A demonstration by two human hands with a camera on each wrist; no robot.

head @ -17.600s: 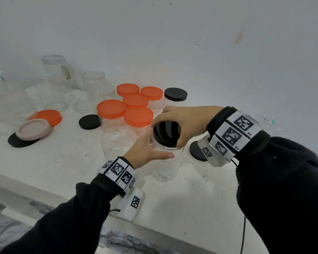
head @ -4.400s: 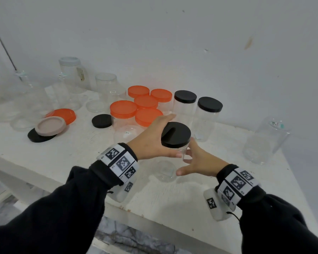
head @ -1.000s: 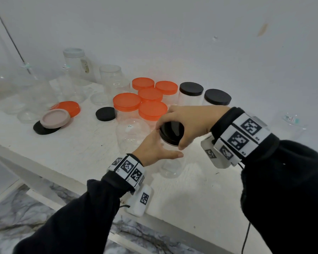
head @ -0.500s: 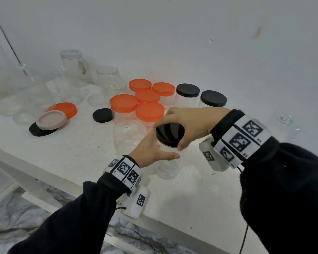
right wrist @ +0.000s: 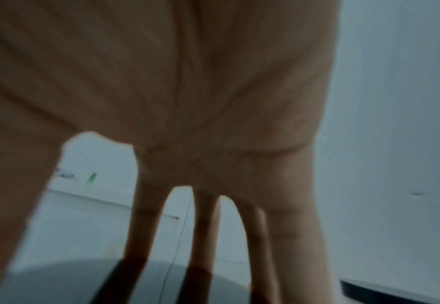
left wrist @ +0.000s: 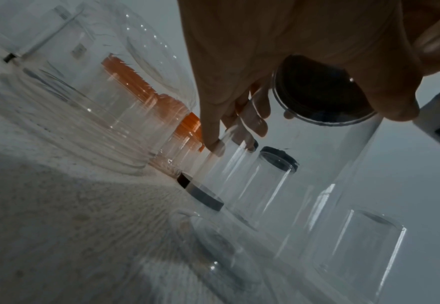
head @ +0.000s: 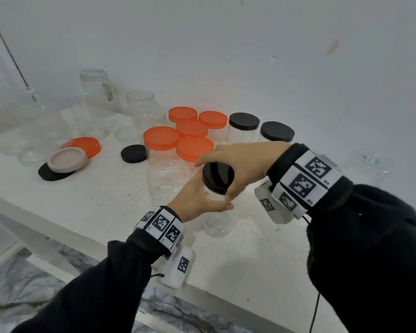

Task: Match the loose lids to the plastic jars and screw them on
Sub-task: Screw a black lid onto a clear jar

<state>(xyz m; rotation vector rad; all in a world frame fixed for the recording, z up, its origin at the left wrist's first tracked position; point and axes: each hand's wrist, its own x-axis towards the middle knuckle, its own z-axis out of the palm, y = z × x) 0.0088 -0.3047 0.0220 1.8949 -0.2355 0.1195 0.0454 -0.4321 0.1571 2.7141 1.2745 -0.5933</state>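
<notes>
While the white table (head: 87,200) carries everything, we note its front edge runs near our wrists and bare room lies to the right of the work. Behind sit capped jars: an orange-lidded cluster (head: 178,138) and two black-lidded jars (head: 259,129), close behind the hands. A wide open jar (head: 167,181) stands just left of the work, nearly touching our left hand. The clear jar (head: 216,212) we are closing stands upright, long axis vertical, base on the table. Our left hand (head: 197,200) wraps its side, fingers curled round the wall. Our right hand (head: 240,164) comes from above, fingertips spread round the rim of the black lid (head: 217,177), gripping it. The lid sits directly under those fingers, on the jar's mouth. We judge the twist needs wrist room; the neighbours behind are the tight side. A spare black lid (head: 133,153) lies left.
</notes>
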